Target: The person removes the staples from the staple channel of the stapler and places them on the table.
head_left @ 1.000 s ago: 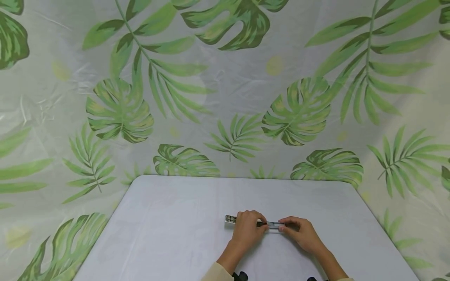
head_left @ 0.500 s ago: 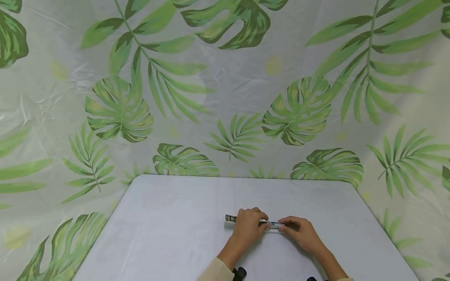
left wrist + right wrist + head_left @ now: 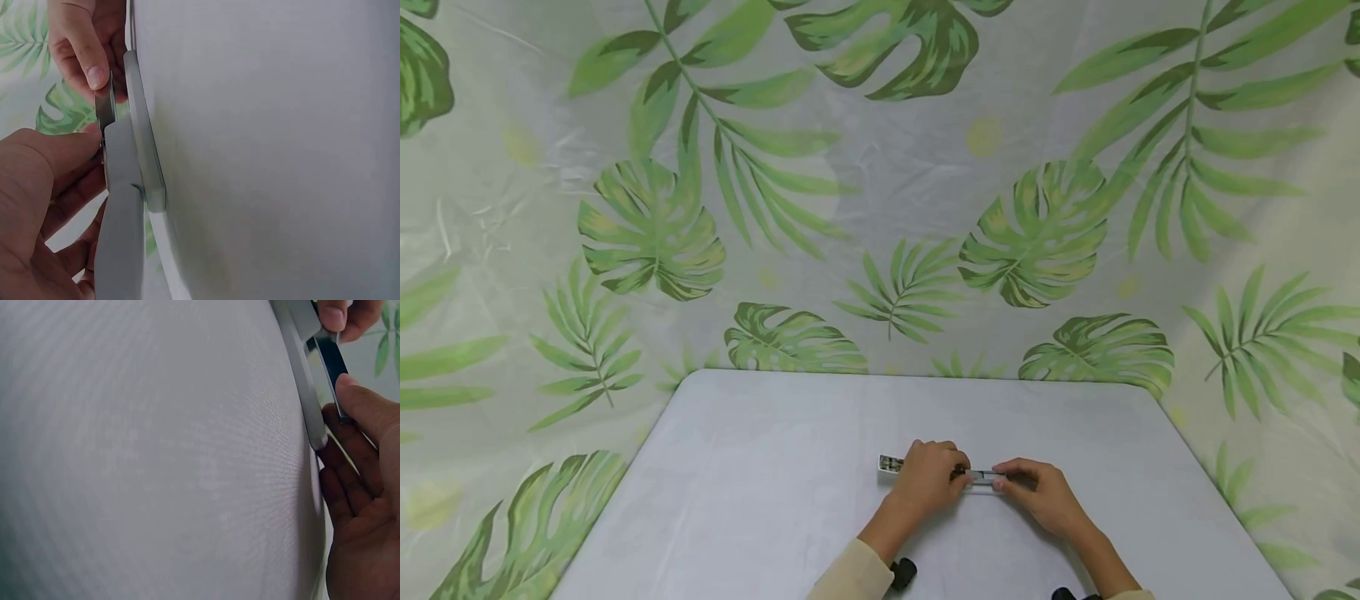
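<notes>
A grey stapler (image 3: pixel 981 477) lies opened out on the white table, its long base (image 3: pixel 145 134) along the tabletop. Its metal magazine (image 3: pixel 331 359) stands a little apart above the base, and the lid (image 3: pixel 119 247) is swung back to the left. My left hand (image 3: pixel 922 479) holds the stapler near its middle, thumb and fingertips pinching where magazine and lid meet. With thumb and forefinger, my right hand (image 3: pixel 1043 496) pinches the free right end of the magazine. Left fingers partly cover the lid in the head view. Whether staples lie in the magazine, I cannot tell.
The white table (image 3: pixel 760 483) has rounded far corners. Behind it hangs a pale curtain (image 3: pixel 917 183) printed with green leaves. Black wrist devices (image 3: pixel 904 573) show beside the cuffs at the bottom of the head view.
My left thumb and fingertips shifted slightly right along the stapler, then back left. The right hand keeps its pinch almost in place, and the stapler stays where it was.
</notes>
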The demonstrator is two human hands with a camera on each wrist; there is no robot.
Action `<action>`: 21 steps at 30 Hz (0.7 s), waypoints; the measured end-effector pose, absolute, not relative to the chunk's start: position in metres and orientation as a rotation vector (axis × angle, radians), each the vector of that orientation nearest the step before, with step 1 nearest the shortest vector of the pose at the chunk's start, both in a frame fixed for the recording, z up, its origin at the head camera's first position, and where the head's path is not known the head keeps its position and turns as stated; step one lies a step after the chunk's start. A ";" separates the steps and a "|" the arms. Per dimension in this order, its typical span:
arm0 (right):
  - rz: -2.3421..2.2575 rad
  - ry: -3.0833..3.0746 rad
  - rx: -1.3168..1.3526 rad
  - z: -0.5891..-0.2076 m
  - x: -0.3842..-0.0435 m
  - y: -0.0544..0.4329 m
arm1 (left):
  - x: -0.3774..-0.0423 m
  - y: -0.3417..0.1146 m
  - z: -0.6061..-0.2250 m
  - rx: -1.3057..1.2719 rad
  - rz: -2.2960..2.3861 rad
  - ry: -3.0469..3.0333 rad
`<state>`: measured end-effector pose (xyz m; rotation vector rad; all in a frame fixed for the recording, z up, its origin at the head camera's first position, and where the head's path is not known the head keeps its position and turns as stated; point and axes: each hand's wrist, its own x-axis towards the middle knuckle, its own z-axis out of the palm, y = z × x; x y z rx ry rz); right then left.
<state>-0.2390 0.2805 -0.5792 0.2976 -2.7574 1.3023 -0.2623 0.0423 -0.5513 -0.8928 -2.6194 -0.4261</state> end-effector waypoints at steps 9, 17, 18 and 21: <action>1.328 -2.737 0.322 -0.579 -0.237 0.280 | -0.262 0.029 -0.548 -0.925 -0.673 -2.656; 1.303 -2.746 0.299 -0.579 -0.235 0.280 | -0.259 0.014 -0.541 -0.893 -0.877 -2.667; 1.301 -2.744 0.297 -0.579 -0.235 0.280 | -0.259 0.012 -0.540 -0.892 -0.894 -2.665; 1.295 -2.747 0.295 -0.580 -0.237 0.281 | -0.259 0.006 -0.536 -0.889 -0.919 -2.651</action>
